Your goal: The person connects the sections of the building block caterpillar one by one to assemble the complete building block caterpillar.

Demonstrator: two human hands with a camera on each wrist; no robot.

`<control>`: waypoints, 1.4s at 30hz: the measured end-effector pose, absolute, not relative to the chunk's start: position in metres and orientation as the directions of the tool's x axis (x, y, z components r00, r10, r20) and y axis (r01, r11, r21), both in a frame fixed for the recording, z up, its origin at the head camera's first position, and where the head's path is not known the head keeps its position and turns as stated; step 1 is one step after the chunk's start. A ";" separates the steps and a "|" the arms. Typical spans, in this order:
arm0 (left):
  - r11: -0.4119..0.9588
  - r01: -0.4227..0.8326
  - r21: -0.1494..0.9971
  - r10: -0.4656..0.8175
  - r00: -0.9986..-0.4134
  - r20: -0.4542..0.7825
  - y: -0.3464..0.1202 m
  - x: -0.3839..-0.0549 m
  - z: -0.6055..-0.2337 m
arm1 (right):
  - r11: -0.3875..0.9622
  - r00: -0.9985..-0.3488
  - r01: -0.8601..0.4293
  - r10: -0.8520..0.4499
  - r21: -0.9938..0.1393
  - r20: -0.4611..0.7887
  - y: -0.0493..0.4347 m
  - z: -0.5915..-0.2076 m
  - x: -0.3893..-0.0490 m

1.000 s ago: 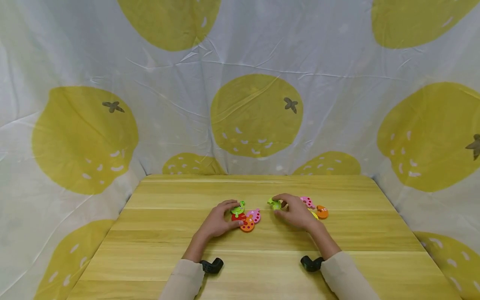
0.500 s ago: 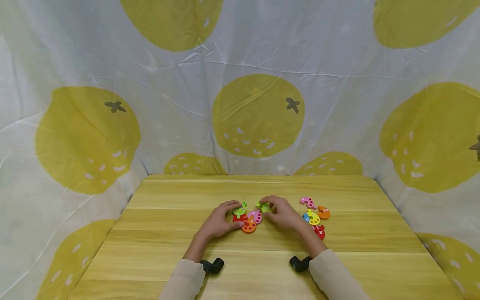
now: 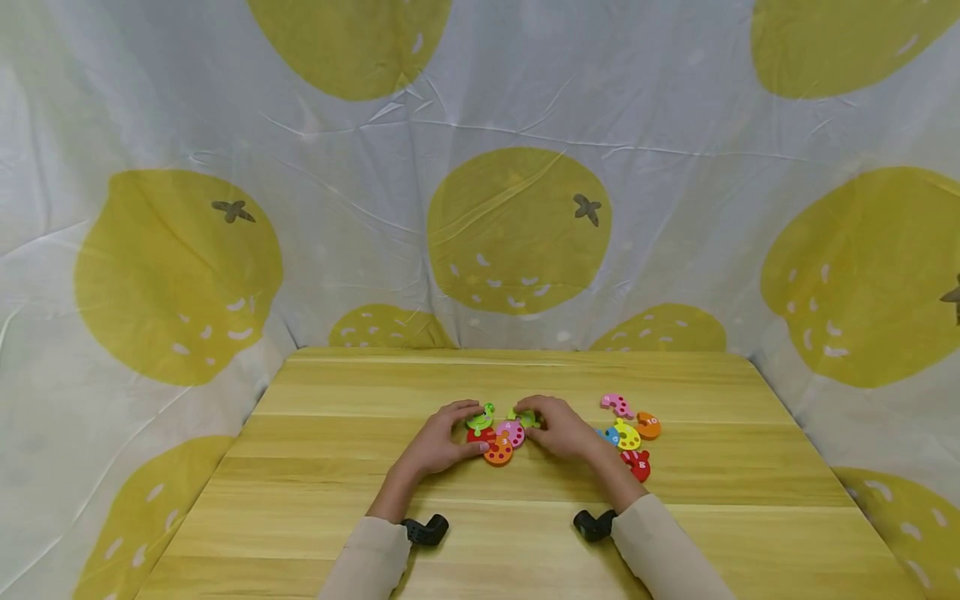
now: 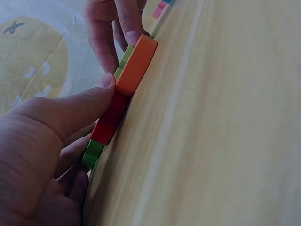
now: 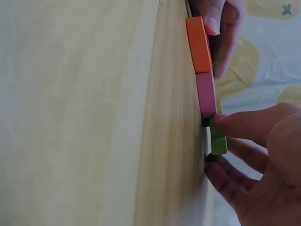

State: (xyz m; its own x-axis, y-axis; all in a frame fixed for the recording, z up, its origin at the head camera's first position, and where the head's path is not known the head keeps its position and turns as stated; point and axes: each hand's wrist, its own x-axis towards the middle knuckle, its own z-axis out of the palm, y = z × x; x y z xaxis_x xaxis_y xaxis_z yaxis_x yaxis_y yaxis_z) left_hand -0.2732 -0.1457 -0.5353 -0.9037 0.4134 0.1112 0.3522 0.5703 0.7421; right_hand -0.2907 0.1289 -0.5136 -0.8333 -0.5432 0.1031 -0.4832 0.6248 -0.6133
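Observation:
A chain of flat jigsaw pieces lies on the table: a green piece with a face (image 3: 480, 422), a red piece (image 4: 111, 120), an orange piece (image 3: 498, 452) and a pink piece (image 3: 511, 433). My left hand (image 3: 437, 442) holds the chain's left side, its thumb by the red and orange pieces and its fingers around the green one. My right hand (image 3: 567, 430) pinches a light green jigsaw piece (image 5: 218, 139) against the pink piece's far edge. In the right wrist view it sits slightly raised off the tabletop. The fingers partly cover it in the head view.
Loose jigsaw pieces lie right of my right hand: pink (image 3: 617, 406), orange (image 3: 649, 426), yellow (image 3: 627, 435), blue (image 3: 608, 436) and red (image 3: 638, 465). The wooden table (image 3: 352, 379) meets a lemon-print curtain (image 3: 517, 250) behind and at the sides.
My right hand has moved left with the light green piece, from near the loose pieces to the pink piece, uncovering the loose ones. My left hand has stayed on the chain.

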 end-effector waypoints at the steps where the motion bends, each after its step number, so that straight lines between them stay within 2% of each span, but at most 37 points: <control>1: 0.569 0.354 0.742 0.414 -0.903 0.113 -0.146 -0.273 -0.535 | 0.628 -0.835 -0.481 -0.542 -0.612 0.100 0.129 -0.514 -0.291; 13: 0.585 0.355 0.729 0.415 -0.904 0.108 -0.146 -0.272 -0.535 | 0.611 -0.857 -0.443 -0.503 -0.656 0.110 0.135 -0.518 -0.287; 21: 0.610 0.353 0.709 0.401 -0.910 0.107 -0.146 -0.271 -0.537 | 0.659 -0.918 -0.347 -0.386 -0.667 0.096 0.170 -0.511 -0.274; 29: 0.629 0.344 0.697 0.384 -0.917 0.106 -0.144 -0.271 -0.536 | 0.656 -0.928 -0.346 -0.343 -0.671 0.143 0.212 -0.506 -0.259; 42: 0.618 0.367 0.695 0.395 -0.909 0.130 -0.144 -0.272 -0.537 | 0.725 -0.958 -0.271 -0.265 -0.634 0.106 0.249 -0.508 -0.241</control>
